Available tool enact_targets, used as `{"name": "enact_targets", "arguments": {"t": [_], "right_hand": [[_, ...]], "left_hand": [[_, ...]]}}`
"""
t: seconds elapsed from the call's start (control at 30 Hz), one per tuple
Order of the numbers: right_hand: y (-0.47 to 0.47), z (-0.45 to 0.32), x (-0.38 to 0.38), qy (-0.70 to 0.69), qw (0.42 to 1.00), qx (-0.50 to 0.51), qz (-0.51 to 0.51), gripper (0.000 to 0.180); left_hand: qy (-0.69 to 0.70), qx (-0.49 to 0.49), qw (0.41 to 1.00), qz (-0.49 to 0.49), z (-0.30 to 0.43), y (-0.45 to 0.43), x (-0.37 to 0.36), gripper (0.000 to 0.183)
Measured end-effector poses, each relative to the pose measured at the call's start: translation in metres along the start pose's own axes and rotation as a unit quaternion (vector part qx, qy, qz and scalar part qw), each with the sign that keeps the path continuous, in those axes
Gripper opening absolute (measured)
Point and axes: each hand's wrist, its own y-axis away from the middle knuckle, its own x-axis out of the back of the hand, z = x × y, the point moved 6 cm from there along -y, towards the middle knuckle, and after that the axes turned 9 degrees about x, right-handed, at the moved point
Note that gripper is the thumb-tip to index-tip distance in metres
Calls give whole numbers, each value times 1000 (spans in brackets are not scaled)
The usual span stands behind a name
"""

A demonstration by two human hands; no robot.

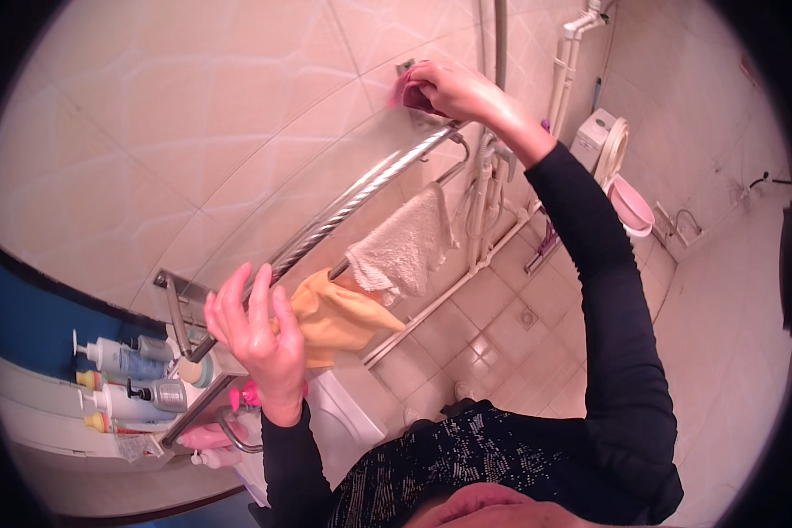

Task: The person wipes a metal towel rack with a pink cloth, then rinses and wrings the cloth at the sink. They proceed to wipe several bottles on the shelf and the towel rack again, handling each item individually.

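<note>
My right hand (pixel 459 92) is closed around a bunched pink cloth (pixel 419 98), pressed to the tiled wall by the far end of a metal towel rack (pixel 369 181). The cloth and fingers partly hide the rack's wall mount there. My left hand (pixel 257 330) is raised near the rack's other end, its wet-looking fingers apart and nothing in them. Behind its fingertips runs the rack's rail, and I cannot tell whether they touch. From the lower bar hang a yellow cloth (pixel 336 320) and a whitish towel (pixel 409 244).
Pump bottles (pixel 122 356) crowd a shelf beside a mirror at left, above a white washbasin (pixel 346 402). Pipes (pixel 482 198) run along the wall. Further off are a toilet (pixel 594 135), a pink basin (pixel 630 201) and a floor drain (pixel 527 319) in the tiles.
</note>
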Motion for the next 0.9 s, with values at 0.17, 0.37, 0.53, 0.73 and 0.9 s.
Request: {"name": "enact_targets", "arguments": {"t": [0.17,0.37,0.53,0.73,0.9], "right_hand": [[-35,17,-25,38,990,-72,-117,23],[8,18,40,-19,957,-216,-191,24],[13,-22,95,40,951,-278,-127,26],[-35,-28,-40,12,969,36,-244,25],[-60,-127,-69,26,904,-19,-426,20]], "left_hand": [[24,12,1000,1,-18,6,-4,31],[53,14,998,11,-27,8,0,34],[166,-23,983,72,-24,21,12,35],[338,-41,940,-35,-2,80,-4,36],[330,82,936,-87,-49,132,-3,33]]}}
